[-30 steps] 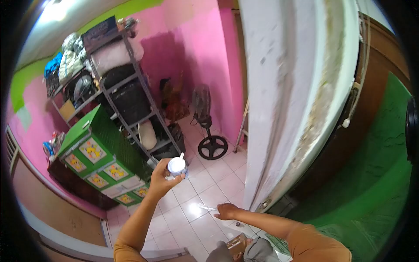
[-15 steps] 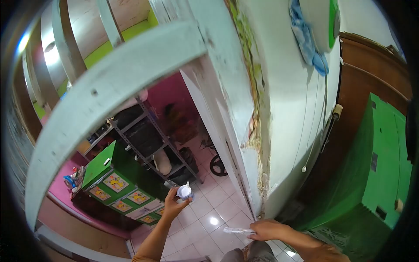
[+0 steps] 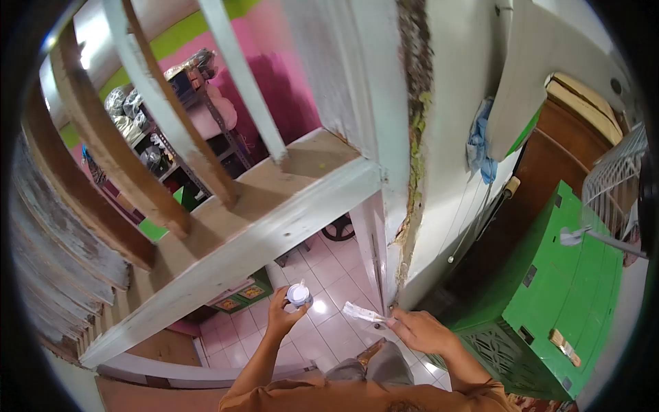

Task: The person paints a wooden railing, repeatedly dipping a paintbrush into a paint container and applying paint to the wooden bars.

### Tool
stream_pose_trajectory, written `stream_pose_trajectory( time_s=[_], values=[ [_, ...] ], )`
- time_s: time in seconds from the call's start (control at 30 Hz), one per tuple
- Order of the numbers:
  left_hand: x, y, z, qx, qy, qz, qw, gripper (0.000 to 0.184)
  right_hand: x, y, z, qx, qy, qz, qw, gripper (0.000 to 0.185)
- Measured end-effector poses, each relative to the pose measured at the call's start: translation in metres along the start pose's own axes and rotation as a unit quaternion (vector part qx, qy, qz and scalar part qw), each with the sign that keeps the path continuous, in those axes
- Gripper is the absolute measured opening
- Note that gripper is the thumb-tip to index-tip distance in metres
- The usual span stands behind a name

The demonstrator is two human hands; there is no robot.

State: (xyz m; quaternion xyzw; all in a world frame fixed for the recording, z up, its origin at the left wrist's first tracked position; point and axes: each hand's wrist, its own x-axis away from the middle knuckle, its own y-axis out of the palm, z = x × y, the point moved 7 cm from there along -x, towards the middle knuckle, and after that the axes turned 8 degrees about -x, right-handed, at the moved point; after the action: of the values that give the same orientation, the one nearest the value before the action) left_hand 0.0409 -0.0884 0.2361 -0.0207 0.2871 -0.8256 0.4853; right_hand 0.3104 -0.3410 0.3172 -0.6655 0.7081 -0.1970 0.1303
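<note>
My left hand (image 3: 283,314) is wrapped round a small tub of white paint (image 3: 299,295), held upright over the tiled floor. Something pale and narrow stands at the tub's rim, too small to make out. In my right hand (image 3: 420,331) a paintbrush (image 3: 364,313) is gripped by its handle, its white-coated bristles pointing left toward the tub but apart from it. Ahead and above the hands is a door frame with a pale painted crossbeam (image 3: 274,237). Beside it runs a strip of broken, flaking wall (image 3: 416,130).
Wooden slats (image 3: 147,89) rise above the crossbeam. To the right stands a green plastic cabinet (image 3: 549,275) with another paintbrush (image 3: 565,347) on it and a fan (image 3: 618,185) nearby. A blue cloth (image 3: 482,144) hangs on the wall. Shelving (image 3: 206,130) stands beyond the slats.
My view has tilted up and come nearer the crossbeam, so the slats show more. The tub and paintbrush remain in my hands; the brush's bristles now point more up and left.
</note>
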Motion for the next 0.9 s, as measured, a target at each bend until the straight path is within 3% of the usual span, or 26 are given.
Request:
stream_pose_trajectory(
  time_s=[0.13, 0.27, 0.33, 0.47, 0.57, 0.63, 0.83, 0.87, 0.9],
  values=[
    [0.007, -0.009, 0.036, -0.012, -0.007, -0.009, 1.0, 0.055, 0.011, -0.016, -0.031, -0.013, -0.067, 0.064, 0.996, 0.024],
    [0.009, -0.019, 0.071, -0.045, 0.022, -0.021, 0.999, 0.056, 0.02, -0.029, -0.075, -0.073, -0.002, 0.046, 0.996, 0.021],
    [0.008, -0.022, 0.092, -0.06, 0.043, -0.021, 0.997, 0.057, 0.02, -0.042, -0.096, -0.089, -0.081, 0.111, 0.987, 0.019],
    [0.011, -0.025, 0.109, -0.055, 0.033, 0.012, 0.998, 0.058, 0.019, -0.062, -0.125, -0.105, -0.1, 0.154, 0.977, 0.019],
    [0.013, -0.027, 0.132, -0.036, 0.037, 0.005, 0.999, 0.058, 0.018, -0.07, -0.125, -0.107, -0.062, 0.128, 0.984, 0.021],
    [0.014, -0.028, 0.149, -0.019, 0.003, 0.004, 1.0, 0.058, 0.015, -0.075, -0.134, -0.151, -0.09, 0.134, 0.975, 0.021],
    [0.017, -0.031, 0.19, -0.005, 0.019, -0.008, 1.0, 0.06, 0.006, -0.092, -0.159, -0.097, -0.139, 0.145, 0.975, 0.028],
    [0.017, -0.031, 0.194, -0.007, 0.02, -0.005, 1.0, 0.06, 0.003, -0.092, -0.165, -0.075, -0.21, 0.112, 0.968, 0.03],
    [0.019, -0.03, 0.195, -0.004, 0.012, -0.005, 1.0, 0.06, 0.001, -0.089, -0.164, -0.076, -0.204, 0.106, 0.97, 0.03]
  ],
)
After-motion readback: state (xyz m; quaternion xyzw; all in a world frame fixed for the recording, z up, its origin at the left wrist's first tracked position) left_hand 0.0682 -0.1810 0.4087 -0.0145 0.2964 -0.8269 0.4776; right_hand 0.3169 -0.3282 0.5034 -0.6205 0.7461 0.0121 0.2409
